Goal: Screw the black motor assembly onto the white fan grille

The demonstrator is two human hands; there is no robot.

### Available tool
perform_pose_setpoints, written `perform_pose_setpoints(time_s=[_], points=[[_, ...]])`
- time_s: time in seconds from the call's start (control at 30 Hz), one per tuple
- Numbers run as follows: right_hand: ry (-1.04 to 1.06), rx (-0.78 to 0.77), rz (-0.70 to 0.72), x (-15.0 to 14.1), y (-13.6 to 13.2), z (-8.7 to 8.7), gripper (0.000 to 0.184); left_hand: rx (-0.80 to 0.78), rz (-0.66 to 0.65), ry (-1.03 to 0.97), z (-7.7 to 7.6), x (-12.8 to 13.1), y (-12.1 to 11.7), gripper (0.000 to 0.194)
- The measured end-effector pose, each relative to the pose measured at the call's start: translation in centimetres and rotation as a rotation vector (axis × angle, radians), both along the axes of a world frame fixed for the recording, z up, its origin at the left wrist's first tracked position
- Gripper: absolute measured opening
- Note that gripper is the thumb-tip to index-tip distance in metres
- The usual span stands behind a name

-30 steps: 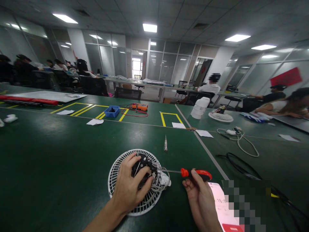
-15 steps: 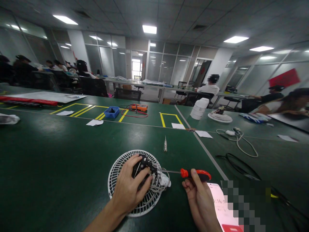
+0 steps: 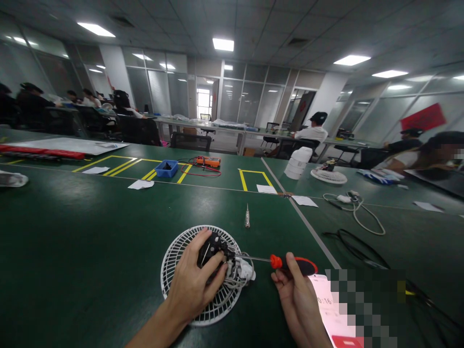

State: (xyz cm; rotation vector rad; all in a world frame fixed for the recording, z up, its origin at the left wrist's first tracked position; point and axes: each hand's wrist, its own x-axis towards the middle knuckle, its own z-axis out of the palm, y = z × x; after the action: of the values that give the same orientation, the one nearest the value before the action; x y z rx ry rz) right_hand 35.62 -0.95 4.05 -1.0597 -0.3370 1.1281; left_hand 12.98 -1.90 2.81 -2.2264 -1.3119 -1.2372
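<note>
My left hand (image 3: 197, 278) is closed around a black fan motor (image 3: 213, 245), which sits on a round white fan grille (image 3: 169, 263) lying on the green table. Pale wires and a white plastic part (image 3: 247, 270) lie at the motor's right side. My right hand (image 3: 297, 290) grips the red and black handle of a screwdriver (image 3: 277, 261). Its shaft points left, and the tip meets the motor assembly; the exact contact spot is too small to make out. A small clear-handled screwdriver (image 3: 247, 218) rests on the table beyond the grille.
Beside my right hand lies a lit phone (image 3: 328, 309). Farther back are a blue bin (image 3: 166, 169), an orange multimeter (image 3: 208, 161) with red leads, and white papers. To the right are a white cylinder (image 3: 298, 163), another fan grille (image 3: 329, 177) and loose cables (image 3: 362, 251). Several people sit around.
Both hands keep nearly the same pose on the motor and the screwdriver. The whole view shifts very slightly. At the far left edge, a white object gave way to a clear-looking one.
</note>
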Motion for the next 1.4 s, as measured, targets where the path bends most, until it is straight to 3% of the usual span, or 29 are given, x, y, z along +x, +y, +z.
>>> perform_pose_setpoints(time_s=[0.23,0.57,0.73,1.07,1.27,1.4], points=[[0.123,-0.045,-0.023,0.1,0.1,-0.4,0.058,0.022,-0.002,-0.031,-0.3,0.2,0.1,0.021],[0.266,0.000,0.036,0.3,0.0,0.5,0.057,0.029,-0.009,-0.047,-0.2,0.2,0.1,0.021],[0.191,-0.008,0.036,0.1,0.1,0.3,0.049,0.025,-0.004,-0.040,-0.2,0.1,0.0,0.020],[0.254,-0.018,0.093,0.3,-0.1,0.6,0.055,-0.001,0.006,-0.049,-0.4,0.2,0.1,0.018],[0.169,-0.082,0.072,-0.1,0.0,0.8,0.054,0.046,-0.031,-0.086,-0.2,0.1,0.1,0.019],[0.226,-0.052,0.066,0.1,-0.1,1.1,0.057,0.073,-0.063,-0.084,-0.3,0.0,0.2,0.022]])
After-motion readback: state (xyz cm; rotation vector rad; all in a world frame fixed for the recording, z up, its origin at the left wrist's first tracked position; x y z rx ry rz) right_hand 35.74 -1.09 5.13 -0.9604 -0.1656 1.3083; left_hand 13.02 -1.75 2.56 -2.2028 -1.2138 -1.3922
